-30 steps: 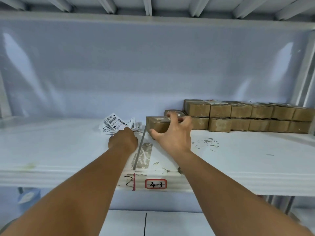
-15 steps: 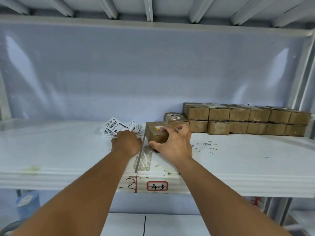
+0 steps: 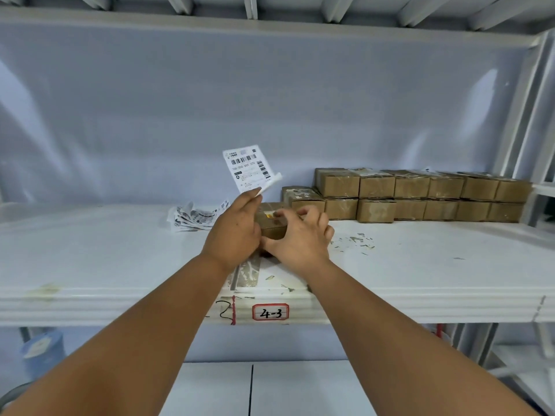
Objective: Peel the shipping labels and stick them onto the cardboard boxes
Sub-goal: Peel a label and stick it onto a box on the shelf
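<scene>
A loose pile of labels (image 3: pixel 196 216) lies on the white shelf (image 3: pixel 90 265). Just right of it, the left hand (image 3: pixel 234 232) pinches one label (image 3: pixel 247 168) by its lower edge and holds it upright above the shelf. The right hand (image 3: pixel 300 238) curls over a box (image 3: pixel 271 223), thumb on its near side. Further right, stacked boxes (image 3: pixel 420 193) stand in two rows against the back wall.

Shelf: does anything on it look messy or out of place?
Yes. Small torn scraps litter the shelf right of the box held by the right hand, worn tape residue marks its front edge, and the loose labels lie in an untidy fan. The label pinched by the left hand has a curled corner.
</scene>
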{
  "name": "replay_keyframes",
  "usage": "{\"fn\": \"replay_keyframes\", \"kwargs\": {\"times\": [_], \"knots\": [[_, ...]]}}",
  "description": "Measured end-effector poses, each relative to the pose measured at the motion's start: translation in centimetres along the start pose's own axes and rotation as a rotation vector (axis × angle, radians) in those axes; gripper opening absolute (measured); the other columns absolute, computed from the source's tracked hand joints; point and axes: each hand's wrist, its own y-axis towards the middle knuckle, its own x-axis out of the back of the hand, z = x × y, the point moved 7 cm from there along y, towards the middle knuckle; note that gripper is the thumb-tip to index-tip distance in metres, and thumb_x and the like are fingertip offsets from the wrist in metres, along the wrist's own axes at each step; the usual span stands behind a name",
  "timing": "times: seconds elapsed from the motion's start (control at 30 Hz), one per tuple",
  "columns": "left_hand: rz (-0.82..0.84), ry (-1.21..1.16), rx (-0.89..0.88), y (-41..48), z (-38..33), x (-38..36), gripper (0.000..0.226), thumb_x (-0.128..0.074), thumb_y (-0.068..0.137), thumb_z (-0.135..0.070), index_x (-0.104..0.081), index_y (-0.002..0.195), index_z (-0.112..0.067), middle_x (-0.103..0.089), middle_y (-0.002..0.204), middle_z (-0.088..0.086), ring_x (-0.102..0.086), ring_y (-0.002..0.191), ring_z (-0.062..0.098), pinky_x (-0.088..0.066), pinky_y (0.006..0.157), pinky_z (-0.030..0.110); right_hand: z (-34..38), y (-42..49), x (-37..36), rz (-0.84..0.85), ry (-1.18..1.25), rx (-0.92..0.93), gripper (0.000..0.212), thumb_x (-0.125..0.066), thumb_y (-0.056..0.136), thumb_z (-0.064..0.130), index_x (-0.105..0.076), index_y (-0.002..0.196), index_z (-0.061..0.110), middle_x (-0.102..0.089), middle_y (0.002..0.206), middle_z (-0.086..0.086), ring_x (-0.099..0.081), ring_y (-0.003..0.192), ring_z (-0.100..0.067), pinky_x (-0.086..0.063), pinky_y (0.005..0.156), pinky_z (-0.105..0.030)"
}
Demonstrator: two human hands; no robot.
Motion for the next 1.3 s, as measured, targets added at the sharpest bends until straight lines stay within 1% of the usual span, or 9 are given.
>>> {"fn": "replay_keyframes", "kwargs": {"times": [0.1, 0.17, 0.27, 0.37, 0.43, 0.6, 0.7, 1.13, 1.3], "knots": [[-0.043, 0.003, -0.116, 0.0, -0.8, 0.3, 0.045, -0.046, 0.083, 0.007, -0.055, 0.127, -0.003, -0.048, 0.137, 0.009, -0.05, 0.122, 0.026, -0.035, 0.103, 0.027, 0.2, 0.5, 0.4, 0.006, 0.182, 0.017, 0.047, -0.059, 0.083, 0.039, -0.046, 0.128, 0.039, -0.036, 0.127, 0.0, -0.023, 0.128, -0.022, -0.018, 0.104, -0.037], [-0.061, -0.01, -0.157, -0.2, -1.1, 0.5, 0.039, -0.045, 0.081, 0.006, -0.061, 0.116, -0.001, -0.056, 0.126, 0.013, -0.057, 0.11, 0.03, -0.043, 0.093, 0.031, -0.2, 0.7, 1.1, -0.038, 0.337, -0.019, 0.034, -0.056, 0.087, 0.037, -0.048, 0.12, 0.038, -0.047, 0.124, 0.003, -0.031, 0.126, -0.018, -0.019, 0.105, -0.039], [-0.05, -0.048, -0.154, -0.4, -1.8, 0.5, 0.04, -0.037, 0.081, -0.01, -0.054, 0.117, -0.003, -0.059, 0.114, 0.013, -0.058, 0.097, 0.031, -0.048, 0.079, 0.034, -1.4, 0.7, 2.4, -0.182, 0.547, -0.12, 0.024, -0.05, 0.092, 0.048, -0.051, 0.104, 0.027, -0.061, 0.092, 0.012, -0.054, 0.098, -0.01, -0.026, 0.106, -0.043], [-0.061, -0.062, -0.189, -0.6, -2.4, 0.5, 0.03, -0.039, 0.088, -0.012, -0.048, 0.116, -0.004, -0.061, 0.116, 0.016, -0.061, 0.096, 0.034, -0.053, 0.072, 0.041, -2.5, 0.9, 2.7, -0.284, 0.665, -0.19, 0.023, -0.046, 0.095, 0.048, -0.052, 0.095, 0.025, -0.056, 0.071, 0.016, -0.055, 0.077, -0.005, -0.037, 0.101, -0.049], [-0.062, -0.079, -0.204, -0.6, -2.6, 0.5, 0.024, -0.043, 0.093, -0.012, -0.048, 0.115, -0.004, -0.062, 0.116, 0.017, -0.063, 0.097, 0.033, -0.054, 0.072, 0.043, -3.1, 1.2, 2.4, -0.312, 0.721, -0.226, 0.014, -0.049, 0.095, 0.04, -0.053, 0.086, 0.031, -0.058, 0.074, 0.016, -0.059, 0.082, -0.011, -0.039, 0.1, -0.05], [-0.085, -0.136, -0.214, -0.6, -2.9, 0.8, 0.029, -0.043, 0.094, -0.023, -0.049, 0.115, -0.004, -0.063, 0.116, 0.013, -0.063, 0.101, 0.029, -0.054, 0.079, 0.04, -4.2, 1.6, 1.7, -0.309, 0.823, -0.32, 0.019, -0.057, 0.09, 0.029, -0.061, 0.072, 0.03, -0.066, 0.075, 0.013, -0.064, 0.083, -0.017, -0.044, 0.096, -0.049], [-0.082, -0.174, -0.187, -0.5, -2.7, 0.8, 0.032, -0.04, 0.094, -0.025, -0.05, 0.116, -0.005, -0.063, 0.119, 0.01, -0.062, 0.105, 0.028, -0.052, 0.084, 0.038, -4.6, 1.8, 1.6, -0.297, 0.914, -0.348, 0.02, -0.06, 0.088, 0.021, -0.064, 0.069, 0.025, -0.068, 0.078, 0.01, -0.064, 0.084, -0.017, -0.051, 0.089, -0.041], [-0.194, -0.085, -0.223, 0.0, -1.9, 1.2, 0.021, -0.052, 0.092, -0.003, -0.062, 0.111, 0.0, -0.065, 0.107, 0.015, -0.063, 0.095, 0.028, -0.037, 0.083, 0.014, -3.3, 1.5, 2.3, -0.263, 1.048, -0.154, 0.008, -0.064, 0.09, 0.02, -0.069, 0.084, 0.02, -0.071, 0.086, 0.004, -0.066, 0.085, -0.01, -0.051, 0.083, -0.023], [-0.212, -0.108, -0.18, 0.0, -1.9, 1.5, 0.014, -0.055, 0.093, -0.008, -0.064, 0.1, 0.0, -0.065, 0.099, 0.014, -0.062, 0.089, 0.026, -0.041, 0.077, 0.019, -2.9, 1.6, 1.7, -0.193, 1.052, -0.173, 0.012, -0.069, 0.086, 0.024, -0.067, 0.098, 0.025, -0.073, 0.093, 0.004, -0.069, 0.089, -0.01, -0.052, 0.088, -0.03]]}}
